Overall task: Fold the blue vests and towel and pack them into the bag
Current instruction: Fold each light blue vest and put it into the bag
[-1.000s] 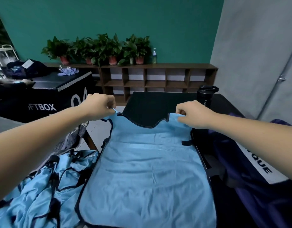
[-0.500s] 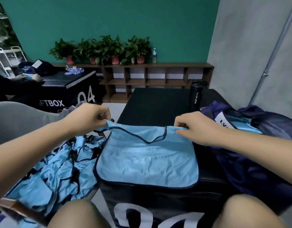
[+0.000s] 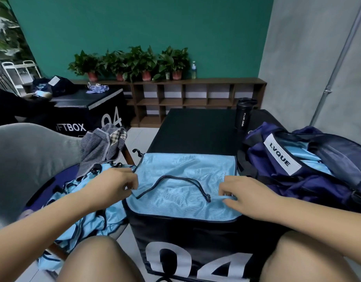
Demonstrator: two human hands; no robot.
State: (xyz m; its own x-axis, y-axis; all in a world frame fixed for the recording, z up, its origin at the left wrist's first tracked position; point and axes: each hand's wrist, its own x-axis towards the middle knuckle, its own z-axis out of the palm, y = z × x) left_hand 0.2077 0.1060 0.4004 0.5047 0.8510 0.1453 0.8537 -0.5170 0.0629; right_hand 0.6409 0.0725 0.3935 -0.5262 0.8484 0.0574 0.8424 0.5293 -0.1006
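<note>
A light blue vest (image 3: 181, 178) with dark piping lies folded in half on the near end of the black soft box (image 3: 196, 131), its neckline facing up. My left hand (image 3: 116, 186) pinches the vest's left shoulder edge. My right hand (image 3: 242, 192) pinches the right shoulder edge down on the fold. A heap of more blue vests (image 3: 82, 202) sits on the chair at my left. A striped grey towel (image 3: 102, 147) lies behind that heap. The navy bag (image 3: 309, 165) stands open at the right, with blue fabric inside.
A black sport bottle (image 3: 244, 115) stands on the box behind the bag. A grey chair back (image 3: 27, 151) curves at the left. Another black box (image 3: 88, 110) and a wooden shelf with potted plants (image 3: 196, 94) are farther back. My knees are at the bottom.
Both hands brought the vest's shoulder edge toward me, folding the top half down over the lower half. The camera tilted down and the bag came into full view.
</note>
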